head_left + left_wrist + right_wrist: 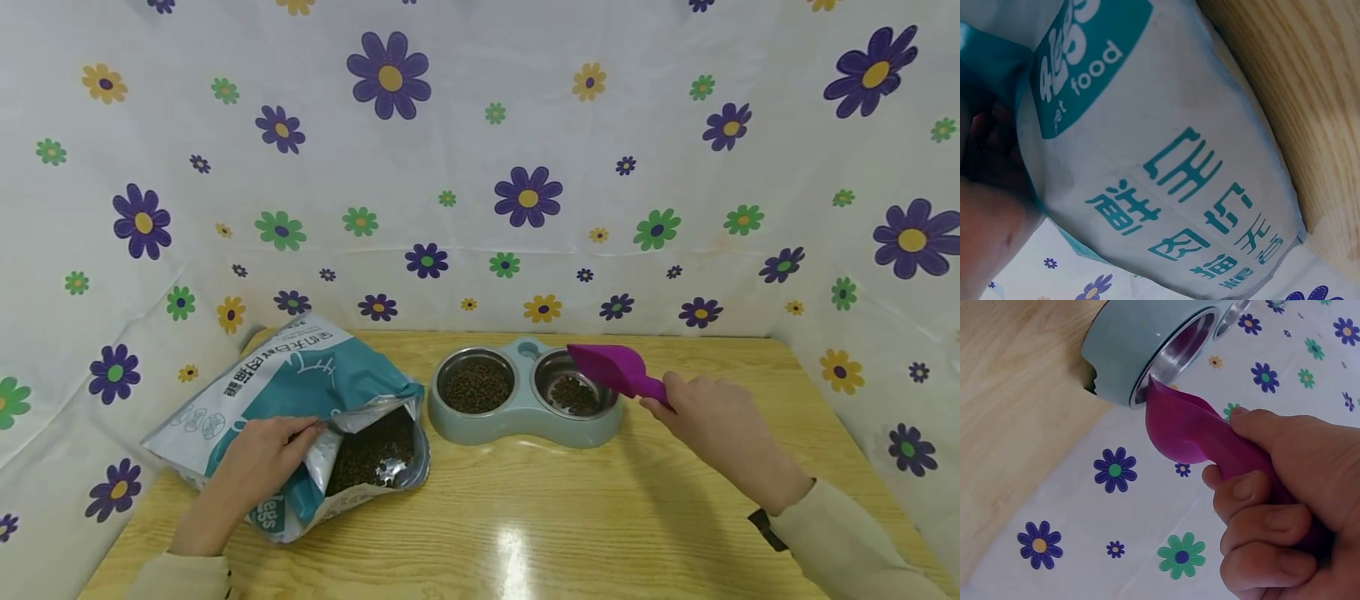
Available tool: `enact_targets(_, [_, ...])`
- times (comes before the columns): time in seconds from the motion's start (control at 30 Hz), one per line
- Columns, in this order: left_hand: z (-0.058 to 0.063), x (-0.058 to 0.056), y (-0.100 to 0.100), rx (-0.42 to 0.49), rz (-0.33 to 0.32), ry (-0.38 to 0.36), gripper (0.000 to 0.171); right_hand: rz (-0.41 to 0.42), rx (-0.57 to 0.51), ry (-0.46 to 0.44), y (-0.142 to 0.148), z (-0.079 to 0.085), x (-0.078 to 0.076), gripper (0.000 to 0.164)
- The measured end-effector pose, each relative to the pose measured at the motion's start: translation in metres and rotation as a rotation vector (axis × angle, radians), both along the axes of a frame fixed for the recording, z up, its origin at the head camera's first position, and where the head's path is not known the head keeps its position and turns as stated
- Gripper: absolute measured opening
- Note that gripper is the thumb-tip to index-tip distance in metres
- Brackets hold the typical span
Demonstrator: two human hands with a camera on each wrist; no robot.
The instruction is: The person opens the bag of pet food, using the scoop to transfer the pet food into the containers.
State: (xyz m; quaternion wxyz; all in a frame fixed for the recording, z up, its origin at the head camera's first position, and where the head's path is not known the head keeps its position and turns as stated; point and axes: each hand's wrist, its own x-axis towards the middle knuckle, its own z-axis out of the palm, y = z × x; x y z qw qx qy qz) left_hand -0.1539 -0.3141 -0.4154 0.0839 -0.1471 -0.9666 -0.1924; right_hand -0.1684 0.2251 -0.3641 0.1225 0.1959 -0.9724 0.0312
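A blue-and-white pet food bag (292,383) lies on its side at the left, its mouth gaping to show brown kibble (367,458). My left hand (255,467) pinches the upper edge of that mouth; in the left wrist view the printed bag (1129,156) hides most of the fingers. With my right hand (723,429) I grip a purple scoop (611,367) by its handle. The scoop's tip is over the right steel bowl (540,379), which has some kibble (572,393) at its bottom. More kibble (476,387) covers the bottom of the left bowl (444,383).
Both bowls sit in a pale blue double stand (517,429) towards the back of the wooden table (517,508). A white flower-print cloth (450,142) rises behind the table and along both sides.
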Motion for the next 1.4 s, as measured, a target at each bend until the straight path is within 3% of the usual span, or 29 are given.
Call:
enact_targets(0.1, [0.000, 0.000, 0.000, 0.001, 0.001, -0.001, 0.025, -0.035, -0.065, -0.060, 0.004, -0.003, -0.002, 0.039])
enact_targets(0.2, [0.001, 0.000, 0.000, 0.005, 0.004, -0.005, 0.025, -0.091, -0.213, -0.182, 0.008, -0.006, -0.002, 0.039])
enact_targets(0.27, [0.001, 0.000, 0.000, 0.007, 0.007, -0.010, 0.025, -0.126, -0.339, -0.300, 0.010, -0.007, -0.002, 0.041])
enact_targets(0.37, [0.001, 0.000, 0.000, 0.012, 0.012, -0.015, 0.025, -0.148, -0.536, -0.555, 0.011, -0.009, -0.001, 0.046])
enact_targets(0.53, [0.001, 0.002, 0.000, 0.016, 0.015, -0.002, 0.025, -0.015, -0.850, -1.046, 0.008, -0.020, 0.005, 0.049])
enact_targets(0.67, [0.001, 0.001, -0.001, 0.014, 0.007, 0.010, 0.024, 0.131, -0.941, -1.255, -0.001, -0.033, 0.012, 0.051])
enact_targets(0.83, [0.001, 0.002, 0.000, 0.019, 0.012, -0.004, 0.025, 0.246, -0.958, -1.342, -0.022, -0.044, 0.018, 0.048])
enact_targets(1.0, [0.001, 0.002, 0.001, 0.025, 0.014, -0.016, 0.026, 0.301, -0.922, -1.314, -0.043, -0.041, 0.019, 0.044])
enact_targets(1.2, [0.000, 0.001, 0.001, 0.016, 0.002, 0.017, 0.024, 0.253, -0.822, -1.226, -0.076, -0.030, 0.014, 0.041])
enact_targets(1.4, [0.000, 0.000, 0.001, 0.014, 0.002, 0.012, 0.024, 0.211, -0.747, -1.202, -0.109, -0.027, 0.009, 0.043])
